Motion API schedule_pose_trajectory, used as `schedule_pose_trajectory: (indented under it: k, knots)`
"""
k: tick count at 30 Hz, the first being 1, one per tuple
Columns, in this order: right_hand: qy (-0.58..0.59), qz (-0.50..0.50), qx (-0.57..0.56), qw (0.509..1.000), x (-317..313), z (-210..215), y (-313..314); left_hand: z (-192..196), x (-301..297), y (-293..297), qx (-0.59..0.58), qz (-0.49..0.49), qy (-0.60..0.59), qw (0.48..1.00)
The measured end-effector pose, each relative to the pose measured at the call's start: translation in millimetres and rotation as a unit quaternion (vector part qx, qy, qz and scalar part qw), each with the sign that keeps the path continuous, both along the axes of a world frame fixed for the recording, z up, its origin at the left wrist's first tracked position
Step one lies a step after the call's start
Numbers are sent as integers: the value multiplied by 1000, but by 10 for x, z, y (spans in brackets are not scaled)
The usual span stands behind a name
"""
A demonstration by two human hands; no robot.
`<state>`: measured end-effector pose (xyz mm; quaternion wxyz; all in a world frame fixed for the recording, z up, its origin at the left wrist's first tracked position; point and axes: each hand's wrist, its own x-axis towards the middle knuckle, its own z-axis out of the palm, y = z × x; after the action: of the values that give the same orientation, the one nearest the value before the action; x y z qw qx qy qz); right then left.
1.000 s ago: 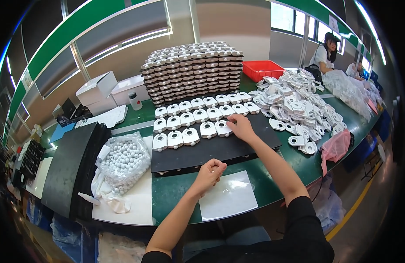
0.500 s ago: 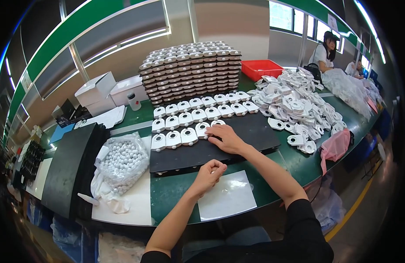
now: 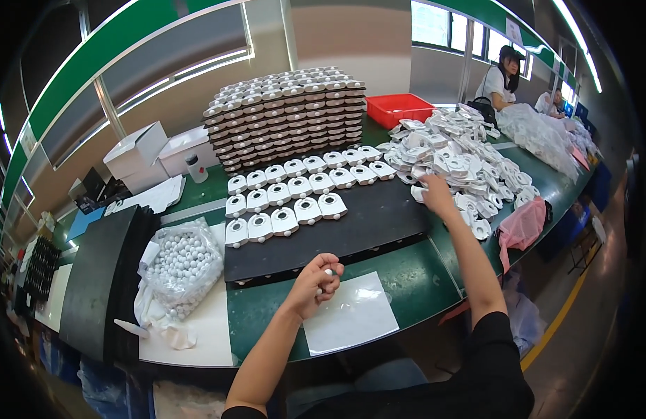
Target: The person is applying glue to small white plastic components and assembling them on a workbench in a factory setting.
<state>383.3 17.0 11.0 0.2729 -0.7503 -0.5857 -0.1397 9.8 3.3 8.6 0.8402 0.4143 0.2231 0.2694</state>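
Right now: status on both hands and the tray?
Left hand closed on small white balls, above the paper sheet. Right hand in the pile of white parts. Black tray part filled; nothing blocking.

Two white cardboard boxes (image 3: 158, 157) at far left edge of surface (image 3: 407, 279). Clear plastic bag (image 3: 183, 262) of white balls near left edge. Red bin (image 3: 400, 108) at far edge.

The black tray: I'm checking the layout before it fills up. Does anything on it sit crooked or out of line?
Nothing stands out. The white parts lie in three even rows on the black tray, with the near half bare. The loose pile at the right hand is jumbled but stays on the table.
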Motion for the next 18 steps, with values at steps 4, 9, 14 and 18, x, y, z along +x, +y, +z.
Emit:
schedule_pose_trajectory:
  k: [4,9,14,18]
  knots:
    - [-66,1,-108,992,180,-70,-260,93,-7,-45,3,-7,21,1000]
    - [-213,-3,-90,973,351,-110,-404,-15,1,0,12,3,38,999]
    - [-131,-20,179,975,-223,425,-727,-13,-72,0,-11,21,25,999]
    - [299,78,108,945,-686,481,-1057,61,-39,-44,-21,55,-24,998]
